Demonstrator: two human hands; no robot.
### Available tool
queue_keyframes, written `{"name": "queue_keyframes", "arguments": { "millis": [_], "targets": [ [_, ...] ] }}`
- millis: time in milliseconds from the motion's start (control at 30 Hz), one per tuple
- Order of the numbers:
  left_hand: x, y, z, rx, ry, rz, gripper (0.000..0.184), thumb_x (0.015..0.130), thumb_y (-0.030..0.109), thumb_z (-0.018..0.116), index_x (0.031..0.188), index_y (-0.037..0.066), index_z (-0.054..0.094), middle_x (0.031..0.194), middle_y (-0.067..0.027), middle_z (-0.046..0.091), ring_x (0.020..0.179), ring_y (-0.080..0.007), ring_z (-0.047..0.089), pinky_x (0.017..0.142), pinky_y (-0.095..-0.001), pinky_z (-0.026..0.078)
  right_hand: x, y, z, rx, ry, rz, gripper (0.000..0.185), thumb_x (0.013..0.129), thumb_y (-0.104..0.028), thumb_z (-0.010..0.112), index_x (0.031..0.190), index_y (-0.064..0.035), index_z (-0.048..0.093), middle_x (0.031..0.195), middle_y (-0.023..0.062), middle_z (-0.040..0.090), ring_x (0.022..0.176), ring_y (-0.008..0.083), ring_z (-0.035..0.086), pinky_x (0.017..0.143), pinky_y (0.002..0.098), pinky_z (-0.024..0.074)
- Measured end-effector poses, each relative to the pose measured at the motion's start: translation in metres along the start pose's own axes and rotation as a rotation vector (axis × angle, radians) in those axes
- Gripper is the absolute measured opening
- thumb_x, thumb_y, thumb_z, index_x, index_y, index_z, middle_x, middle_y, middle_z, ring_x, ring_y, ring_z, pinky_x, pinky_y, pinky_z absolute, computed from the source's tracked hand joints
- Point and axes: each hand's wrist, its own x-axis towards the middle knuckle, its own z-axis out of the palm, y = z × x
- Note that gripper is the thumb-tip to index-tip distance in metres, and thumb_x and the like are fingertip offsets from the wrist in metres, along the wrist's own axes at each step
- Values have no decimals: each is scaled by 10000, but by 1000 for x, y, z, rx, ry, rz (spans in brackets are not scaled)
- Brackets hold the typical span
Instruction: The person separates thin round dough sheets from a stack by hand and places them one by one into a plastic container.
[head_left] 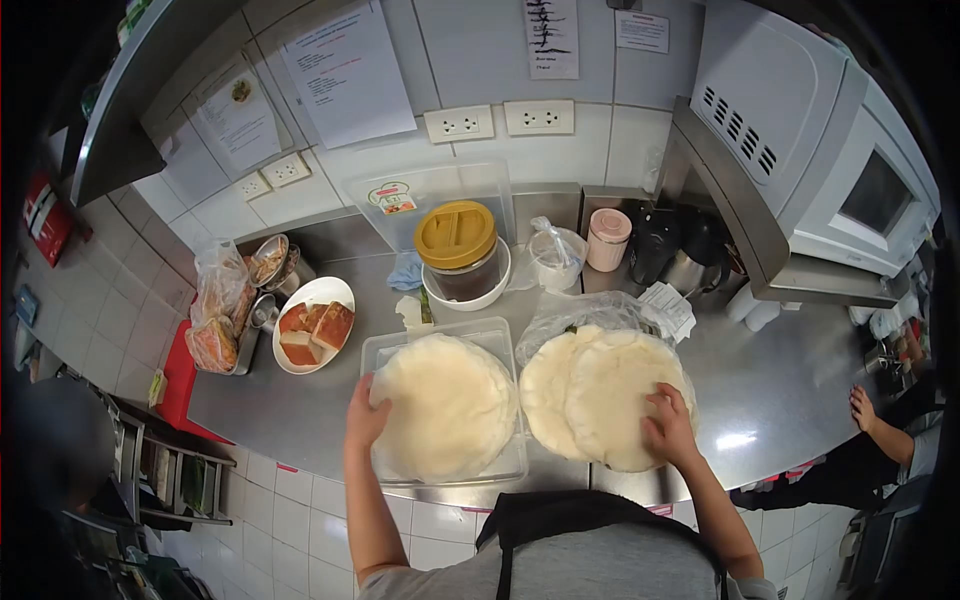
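From my end, the left grip is at the left edge of a clear box, against the pale round lying inside; I can't tell whether it is closed on anything. The right grip is open, bent fingers touching the upper of two overlapping rounds on the desk, just right of the box. Behind, a clear lid carries a green-edged sticker I can't read surely. The wall notices, printed in black and red, and a slip are too small to read.
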Motion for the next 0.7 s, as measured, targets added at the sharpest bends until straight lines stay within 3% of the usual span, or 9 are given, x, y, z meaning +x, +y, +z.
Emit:
{"name": "queue_keyframes", "arguments": {
  "millis": [100, 200, 300, 333, 700],
  "targets": [
    [-6, 82, 17, 257, 274, 312, 528, 828, 94, 597, 1329, 66, 435, 1356, -206, 426, 1270, -366, 396, 1037, -467, 325, -28, -2, 3, -134, 27, 24, 474, 756, -164, 637, 1204, -66, 519, 1309, 178, 452, 1218, 344, 424, 995, 446, 324],
    [-4, 110, 65, 287, 66, 413, 502, 875, 241, 560, 1346, 122, 434, 1454, -159, 306, 1348, -383, 255, 1063, -577, 204, -35, 0, 7, -223, 57, 16, 466, 767, -220, 619, 1193, -56, 526, 1314, 167, 457, 1233, 322, 420, 994, 435, 320],
    [-8, 80, 130, 500, -122, 475, 510, 910, 392, 469, 1365, 166, 424, 1489, -113, 261, 1376, -372, 190, 1046, -646, 132, -35, 0, 4, -192, 75, 22, 459, 764, -222, 626, 1182, -59, 533, 1309, 155, 466, 1224, 304, 433, 991, 438, 322],
    [-10, 86, 133, 605, -141, 453, 527, 919, 439, 413, 1375, 174, 417, 1494, -106, 258, 1382, -363, 183, 1057, -628, 132, -35, 1, 4, -194, 90, 18, 451, 763, -226, 629, 1173, -63, 538, 1298, 148, 474, 1213, 293, 444, 986, 436, 326],
    [-6, 84, 138, 586, -125, 447, 504, 923, 429, 422, 1362, 182, 438, 1487, -92, 275, 1375, -359, 202, 1042, -639, 145, -37, 1, 0, -178, 42, 31, 506, 769, -317, 617, 1200, -71, 519, 1325, 140, 445, 1228, 296, 415, 1005, 440, 302]
  ]
}}
